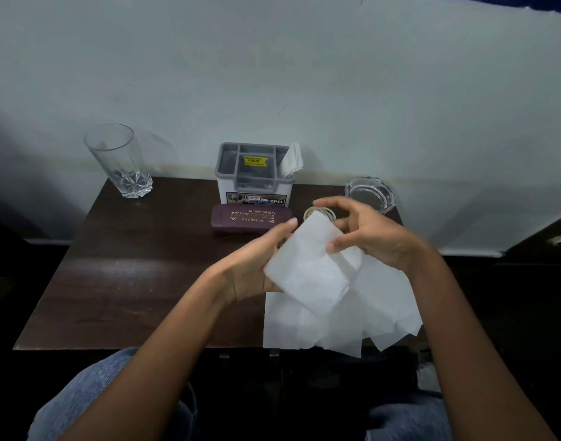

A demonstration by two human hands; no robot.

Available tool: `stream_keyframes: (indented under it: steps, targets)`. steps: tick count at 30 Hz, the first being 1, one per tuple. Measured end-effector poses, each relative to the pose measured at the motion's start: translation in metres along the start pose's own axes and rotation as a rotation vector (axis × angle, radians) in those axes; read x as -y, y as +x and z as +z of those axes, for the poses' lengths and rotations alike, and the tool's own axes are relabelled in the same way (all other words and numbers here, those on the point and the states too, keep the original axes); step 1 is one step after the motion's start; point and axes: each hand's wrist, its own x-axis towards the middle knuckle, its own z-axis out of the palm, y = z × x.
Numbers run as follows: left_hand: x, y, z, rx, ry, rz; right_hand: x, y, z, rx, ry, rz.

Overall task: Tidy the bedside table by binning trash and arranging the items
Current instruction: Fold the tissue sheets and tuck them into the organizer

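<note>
A folded white tissue is held up over the dark wooden bedside table. My left hand grips its left edge from below. My right hand pinches its upper right corner with thumb and fingers. More unfolded white tissues lie spread beneath, at the table's front right, overhanging the edge. Behind the hands sit rubber bands, partly hidden, and a maroon spectacle case.
A grey and white organiser box holding a folded tissue stands at the back by the wall. An empty drinking glass is at the back left, a glass ashtray at the back right. My jeans-clad knees show below.
</note>
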Motion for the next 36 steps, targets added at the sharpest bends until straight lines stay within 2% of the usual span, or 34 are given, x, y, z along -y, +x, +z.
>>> stream_keyframes:
  steps: [4,7,12,20,27,36]
  targets:
    - [-0.003,0.002,-0.001,-0.205,-0.067,0.117,0.0,0.008,0.003,-0.264,0.124,-0.09]
    - [-0.002,0.002,0.0,-0.353,-0.031,0.259,-0.001,0.015,0.01,-0.357,0.173,-0.122]
    - [-0.004,-0.003,0.002,-0.405,0.025,0.344,-0.001,0.016,0.01,-0.371,0.205,-0.12]
    - [-0.004,-0.005,0.004,-0.416,0.047,0.347,-0.006,0.015,0.004,-0.281,0.34,-0.08]
    - [-0.005,-0.005,0.002,-0.367,0.121,0.336,-0.007,0.014,0.004,-0.323,0.266,-0.151]
    - [-0.006,0.0,0.001,-0.596,0.157,0.449,-0.007,0.011,0.003,-0.412,0.177,-0.152]
